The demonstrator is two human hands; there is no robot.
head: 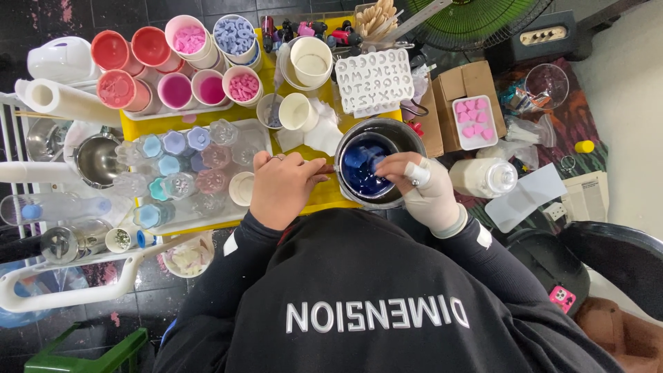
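Note:
My left hand (280,190), with a ring on one finger, is closed on a thin stick (324,168) whose tip points at the metal pot (414,138). The pot holds dark blue liquid with pale blue chunks (359,155) in it. My right hand (423,188), wrapped in white at the wrist and one finger, reaches over the pot's right rim. Its fingertips pinch a pale blue chunk just above the liquid. Both hands rest over a yellow board (324,200) at the table's near edge.
A clear tray of flower-shaped moulds (181,166) lies left of my left hand. Red, pink and lilac cups (176,90) stand behind it. A white letter mould (374,79), a cardboard box (449,86) with pink hearts (474,122), a white bottle (483,177) and a green fan (476,21) lie beyond.

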